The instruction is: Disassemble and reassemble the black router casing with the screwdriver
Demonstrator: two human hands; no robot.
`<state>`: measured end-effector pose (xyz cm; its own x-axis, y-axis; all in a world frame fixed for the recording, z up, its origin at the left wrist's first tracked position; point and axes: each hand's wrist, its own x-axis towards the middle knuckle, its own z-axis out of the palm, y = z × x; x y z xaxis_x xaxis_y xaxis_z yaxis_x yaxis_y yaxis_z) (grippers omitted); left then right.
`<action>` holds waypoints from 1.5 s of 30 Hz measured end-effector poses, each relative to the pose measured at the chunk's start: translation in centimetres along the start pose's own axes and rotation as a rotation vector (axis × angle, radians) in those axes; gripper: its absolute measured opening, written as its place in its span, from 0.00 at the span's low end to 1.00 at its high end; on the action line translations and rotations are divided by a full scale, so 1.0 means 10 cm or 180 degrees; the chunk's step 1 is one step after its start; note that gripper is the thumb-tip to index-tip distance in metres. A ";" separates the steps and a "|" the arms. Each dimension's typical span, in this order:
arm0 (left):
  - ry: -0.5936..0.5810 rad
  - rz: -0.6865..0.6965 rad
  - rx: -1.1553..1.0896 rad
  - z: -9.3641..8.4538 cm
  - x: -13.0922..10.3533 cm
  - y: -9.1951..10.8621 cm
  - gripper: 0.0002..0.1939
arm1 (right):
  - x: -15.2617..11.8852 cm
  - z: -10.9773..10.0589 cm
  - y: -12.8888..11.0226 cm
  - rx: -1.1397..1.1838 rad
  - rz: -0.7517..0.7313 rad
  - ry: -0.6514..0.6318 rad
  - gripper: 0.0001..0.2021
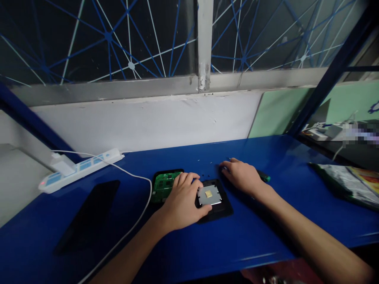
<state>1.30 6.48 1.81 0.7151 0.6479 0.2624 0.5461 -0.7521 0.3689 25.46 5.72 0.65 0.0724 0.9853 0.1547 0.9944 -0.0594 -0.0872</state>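
My left hand (183, 201) rests over a black casing (223, 211), its thumb and fingers spread around a silver metal plate (211, 199) with a small gold square on it. Partly behind that hand, a green circuit board (162, 188) sits in a black shell. My right hand (241, 173) is on the blue table to the right of the casing, its fingers curled down at the surface; whatever is under them is too hidden to make out. Beside its wrist lies a dark green-tipped tool (264, 176). Small dark bits (206, 175) lie between the hands.
A white power strip (85, 167) with a plugged-in adapter stands at the back left, its white cable (149, 189) running forward. A dark flat object (91, 215) lies at the left. A shiny packet (346, 183) is at the right. Blue frame posts flank the table (254, 240).
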 end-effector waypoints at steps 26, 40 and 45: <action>-0.0347 0.0172 -0.0054 0.02 -0.04 -0.03 0.22 | 0.01 -0.04 -0.12 0.2742 0.0024 0.1902 0.21; -0.0548 0.0141 -0.0116 -0.08 -0.04 -0.05 0.22 | 0.01 -0.06 -0.08 0.3064 -0.0003 0.2176 0.17; -0.0572 0.0150 -0.0151 -0.12 -0.05 -0.07 0.23 | 0.02 -0.09 -0.08 0.3382 -0.0050 0.2162 0.14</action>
<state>0.08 6.85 2.48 0.8080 0.5771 0.1185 0.4921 -0.7717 0.4028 24.79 5.87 1.61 0.3997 0.6852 0.6089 0.4659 0.4202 -0.7787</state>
